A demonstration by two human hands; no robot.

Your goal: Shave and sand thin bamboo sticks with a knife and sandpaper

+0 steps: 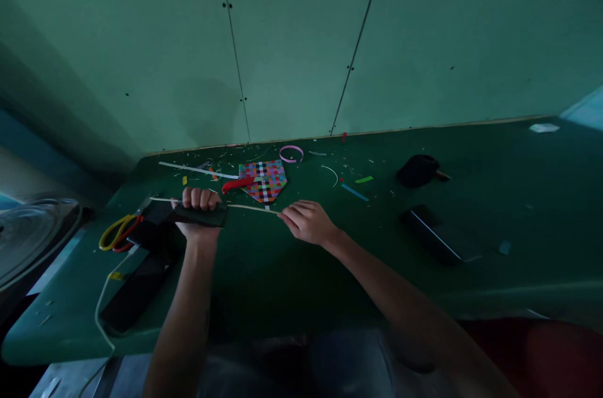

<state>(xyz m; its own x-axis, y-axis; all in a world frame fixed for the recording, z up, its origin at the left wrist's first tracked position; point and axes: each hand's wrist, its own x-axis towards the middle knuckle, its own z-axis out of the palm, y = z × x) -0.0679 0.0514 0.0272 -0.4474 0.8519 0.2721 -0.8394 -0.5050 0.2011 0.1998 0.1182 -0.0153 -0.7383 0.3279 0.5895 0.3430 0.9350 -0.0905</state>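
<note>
My left hand (201, 206) is closed round a dark flat pad (202, 215), whose material I cannot make out. A thin pale strip (252, 207) passes by that hand and stretches to the right. Its right end is pinched between the fingers of my right hand (308, 222). Just behind the strip lies a multicoloured woven piece (271, 178) with a pointed lower end. A red-handled tool (238, 184) rests across the woven piece, its tip too small to tell. Scissors with yellow and red handles (120, 233) lie left of my left hand.
Coloured strip scraps (354, 192) and a pink ring of strip (291, 154) litter the green table (330, 285). To the right are a dark rounded object (418, 171) and a dark flat case (433, 238). A coil of clear strip (32, 238) stands at far left.
</note>
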